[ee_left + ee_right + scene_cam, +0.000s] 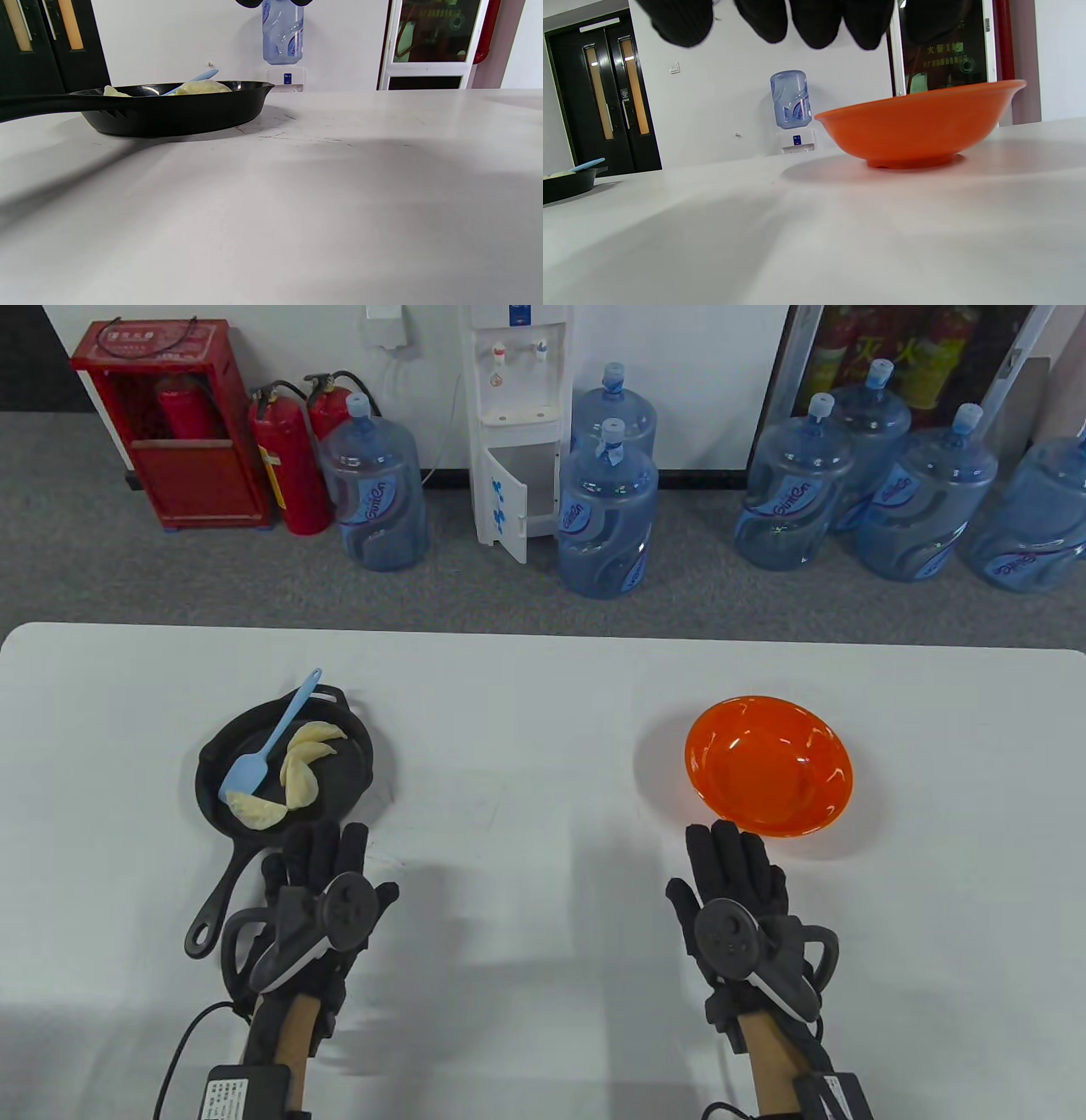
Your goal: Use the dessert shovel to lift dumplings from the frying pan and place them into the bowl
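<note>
Your left hand (318,899), lower left, and right hand (738,899), lower right: fingers straight, holding nothing. Frying pan (352,768), left of centre: dumplings (301,768), blue dessert shovel (254,763) inside. Orange bowl (768,763), right, empty. Upper frame, off-table: water bottles (607,513), fire extinguishers (284,466).

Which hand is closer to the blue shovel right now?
Left. The left hand lies just below the pan holding the shovel; the right hand is far across, by the bowl.
</note>
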Motion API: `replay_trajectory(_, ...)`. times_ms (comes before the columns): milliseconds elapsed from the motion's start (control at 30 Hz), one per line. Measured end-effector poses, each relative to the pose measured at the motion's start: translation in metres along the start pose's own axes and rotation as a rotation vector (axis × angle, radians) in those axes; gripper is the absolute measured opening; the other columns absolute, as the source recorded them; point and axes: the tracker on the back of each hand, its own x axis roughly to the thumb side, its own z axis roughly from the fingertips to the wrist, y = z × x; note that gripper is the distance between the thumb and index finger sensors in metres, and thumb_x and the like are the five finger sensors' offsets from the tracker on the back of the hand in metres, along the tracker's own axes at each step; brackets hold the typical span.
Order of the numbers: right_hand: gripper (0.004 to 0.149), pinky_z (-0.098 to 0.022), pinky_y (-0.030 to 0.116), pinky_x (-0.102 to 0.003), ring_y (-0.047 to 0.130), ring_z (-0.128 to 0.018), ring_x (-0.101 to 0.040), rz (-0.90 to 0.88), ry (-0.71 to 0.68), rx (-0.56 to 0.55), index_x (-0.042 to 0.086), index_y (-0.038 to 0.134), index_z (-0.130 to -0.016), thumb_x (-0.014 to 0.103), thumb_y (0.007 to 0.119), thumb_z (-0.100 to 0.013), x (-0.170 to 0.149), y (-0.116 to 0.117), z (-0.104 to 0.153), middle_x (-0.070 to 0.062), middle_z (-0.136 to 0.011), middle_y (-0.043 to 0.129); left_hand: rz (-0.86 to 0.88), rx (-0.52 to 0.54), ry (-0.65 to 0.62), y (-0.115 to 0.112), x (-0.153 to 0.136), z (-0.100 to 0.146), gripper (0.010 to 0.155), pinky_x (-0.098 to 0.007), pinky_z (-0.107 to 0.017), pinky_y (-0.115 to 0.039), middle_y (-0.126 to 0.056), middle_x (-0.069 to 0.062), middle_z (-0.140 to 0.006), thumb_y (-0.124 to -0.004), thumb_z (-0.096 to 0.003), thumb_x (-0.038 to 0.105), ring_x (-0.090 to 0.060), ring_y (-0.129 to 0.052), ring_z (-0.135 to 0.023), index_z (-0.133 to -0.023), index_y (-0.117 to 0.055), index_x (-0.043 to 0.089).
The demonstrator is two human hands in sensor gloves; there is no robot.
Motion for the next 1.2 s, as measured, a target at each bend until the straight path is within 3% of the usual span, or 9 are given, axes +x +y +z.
replay_trajectory(333, 0.067, -0.079, 0.048, -0.064, 0.044, -0.115, -0.044, -0.082, 0.061, 0.004, 0.023, 0.040, -0.123, 0.055, 0.058, -0.066, -0.016, -0.001, -0.005, -0.014, -0.128, 0.040, 0.028, 0.048, 0.147, 0.006, -0.022, -0.010, 0.079, -0.063, -0.081, -0.045, -0.032, -0.017, -0.127, -0.054, -0.0605, 0.058, -0.051, -0.038, -0.117, -0.122, -0.027, 0.016)
replay_trajectory(533, 0.067, -0.079, 0.048, -0.064, 0.046, -0.114, -0.044, -0.098, 0.067, 0.003, 0.023, 0.041, -0.123, 0.055, 0.058, -0.066, -0.018, 0.001, -0.006, -0.014, -0.128, 0.041, -0.044, 0.026, 0.305, 0.025, -0.057, -0.019, 0.080, -0.063, -0.081, -0.051, -0.036, -0.017, -0.127, -0.059, -0.0603, 0.057, -0.050, -0.046, -0.118, -0.122, -0.030, 0.015)
replay_trajectory(600, 0.068, -0.079, 0.049, -0.064, 0.046, -0.114, -0.044, -0.082, 0.058, 0.005, 0.023, 0.041, -0.123, 0.055, 0.058, -0.066, -0.016, 0.002, -0.005, -0.014, -0.128, 0.041, -0.042, 0.003, 0.375, 0.029, -0.073, -0.021, 0.080, -0.062, -0.081, -0.055, -0.044, -0.016, -0.125, -0.062, -0.0597, 0.056, -0.042, -0.064, -0.115, -0.121, -0.034, 0.013)
replay_trajectory(667, 0.068, -0.079, 0.049, -0.064, 0.046, -0.114, -0.044, -0.072, 0.052, 0.008, 0.023, 0.041, -0.123, 0.055, 0.058, -0.066, -0.015, 0.002, -0.005, -0.014, -0.128, 0.041, -0.024, -0.035, 0.435, 0.029, -0.086, -0.023, 0.080, -0.062, -0.080, -0.056, -0.050, -0.015, -0.123, -0.065, -0.0592, 0.055, -0.040, -0.069, -0.112, -0.121, -0.038, 0.012)
replay_trajectory(867, 0.068, -0.079, 0.049, -0.064, 0.047, -0.114, -0.044, -0.083, 0.051, 0.006, 0.023, 0.041, -0.123, 0.055, 0.058, -0.066, -0.015, 0.002, -0.006, -0.014, -0.128, 0.042, -0.042, -0.103, 0.499, 0.019, -0.107, -0.025, 0.078, -0.059, -0.080, -0.060, -0.060, -0.012, -0.117, -0.070, -0.0573, 0.055, -0.035, -0.077, -0.106, -0.118, -0.046, 0.013)
replay_trajectory(1200, 0.067, -0.079, 0.050, -0.064, 0.048, -0.114, -0.044, -0.083, 0.064, 0.010, 0.023, 0.041, -0.123, 0.055, 0.058, -0.066, -0.017, 0.001, -0.006, -0.014, -0.128, 0.042, -0.079, -0.212, 0.529, -0.009, -0.105, -0.040, 0.071, -0.057, -0.076, -0.068, -0.074, -0.007, -0.106, -0.072, -0.0572, 0.053, -0.028, -0.089, -0.091, -0.114, -0.056, 0.014)
